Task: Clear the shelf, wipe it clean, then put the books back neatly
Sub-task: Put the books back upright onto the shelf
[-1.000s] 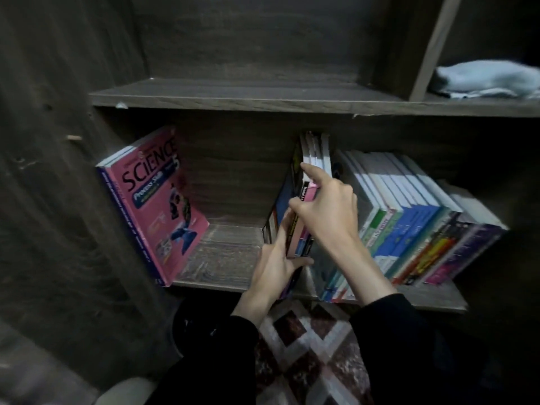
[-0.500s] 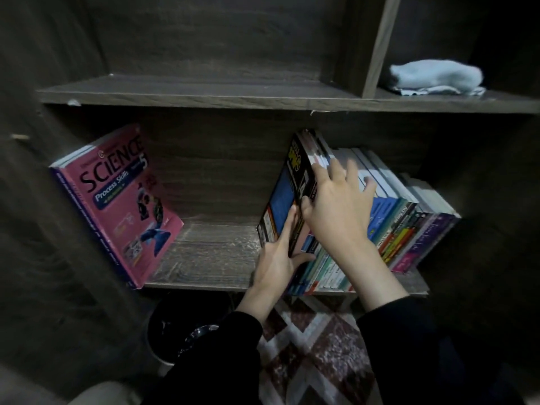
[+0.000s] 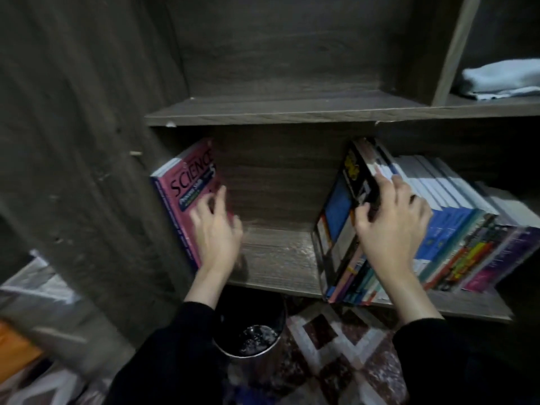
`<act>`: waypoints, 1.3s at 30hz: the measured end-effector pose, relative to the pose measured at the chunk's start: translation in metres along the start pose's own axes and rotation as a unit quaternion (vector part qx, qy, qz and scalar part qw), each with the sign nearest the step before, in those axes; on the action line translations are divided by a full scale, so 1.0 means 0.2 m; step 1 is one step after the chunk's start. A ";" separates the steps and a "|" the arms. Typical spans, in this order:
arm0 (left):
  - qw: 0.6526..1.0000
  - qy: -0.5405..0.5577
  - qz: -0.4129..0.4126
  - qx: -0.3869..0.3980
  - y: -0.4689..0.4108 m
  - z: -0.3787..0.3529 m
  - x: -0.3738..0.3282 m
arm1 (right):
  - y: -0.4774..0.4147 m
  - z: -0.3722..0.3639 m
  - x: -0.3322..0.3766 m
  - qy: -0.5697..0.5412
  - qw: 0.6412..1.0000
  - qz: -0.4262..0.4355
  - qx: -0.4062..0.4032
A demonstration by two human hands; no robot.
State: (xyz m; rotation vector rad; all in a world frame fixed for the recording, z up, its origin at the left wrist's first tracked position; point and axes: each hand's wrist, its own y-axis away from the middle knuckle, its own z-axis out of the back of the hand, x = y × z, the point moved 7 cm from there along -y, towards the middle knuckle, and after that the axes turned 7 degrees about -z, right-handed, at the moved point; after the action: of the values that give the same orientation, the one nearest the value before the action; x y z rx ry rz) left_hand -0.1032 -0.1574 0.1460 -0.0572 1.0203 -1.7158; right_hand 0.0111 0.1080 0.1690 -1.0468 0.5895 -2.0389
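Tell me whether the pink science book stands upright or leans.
Leaning. The pink science book tilts with its top against the side wall, cover showing; the left hand touches that cover.

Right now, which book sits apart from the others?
The pink Science book, leaning alone against the left wall with the left hand on it; the other books lean packed together at right.

Dim, murky light; motion blur; edges bowed.

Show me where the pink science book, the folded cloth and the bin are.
pink science book (image 3: 187, 182): head view, on its front cover.
folded cloth (image 3: 502, 80): head view, middle of the cloth.
bin (image 3: 257, 305): head view, on its dark inner wall.
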 end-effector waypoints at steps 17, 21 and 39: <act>0.980 -0.190 -0.021 0.057 -0.38 0.21 0.17 | 0.00 -0.02 -0.01 -0.028 0.999 0.000 -0.019; 0.982 -0.113 0.040 0.144 -0.43 0.18 0.16 | 0.00 -0.02 -0.01 -0.026 0.999 0.007 -0.025; 0.974 0.222 -0.036 0.023 -0.06 -0.18 -0.68 | -0.01 -0.03 -0.02 0.013 1.000 0.007 0.020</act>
State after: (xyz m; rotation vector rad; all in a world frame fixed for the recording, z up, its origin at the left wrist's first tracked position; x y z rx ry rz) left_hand -0.0750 -0.0266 0.1894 0.3376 1.3127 -1.8613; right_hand 0.0078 0.1123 0.1653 -0.9929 0.5652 -2.0470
